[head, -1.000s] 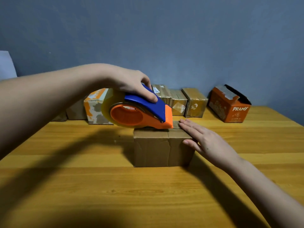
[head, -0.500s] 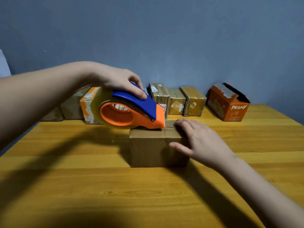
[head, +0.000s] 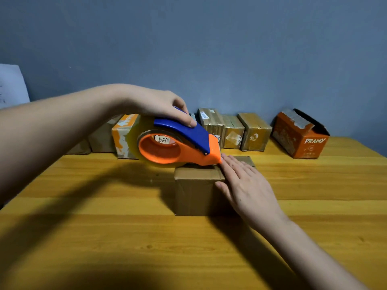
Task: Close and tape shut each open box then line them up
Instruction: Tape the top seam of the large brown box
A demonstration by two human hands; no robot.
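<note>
The top of the small brown box [head: 198,193] is mostly hidden — the tape dispenser [head: 178,143] and the right hand [head: 247,189] cover it, so any tape on the flaps can't really be made out. Boxes at the far left of the back row [head: 232,130] are cut off by the left forearm. The orange box [head: 299,137] at the right end is seen open, lettered "PRAMY".

The brown box is set mid-table [head: 125,237], in front of the row. The dispenser is gripped by the left hand [head: 159,105], fingers curled over the blue handle, its orange nose resting on the box top. The right hand is laid flat there with straight fingers together, fingertips just touching that nose, thumb down the front face.
</note>
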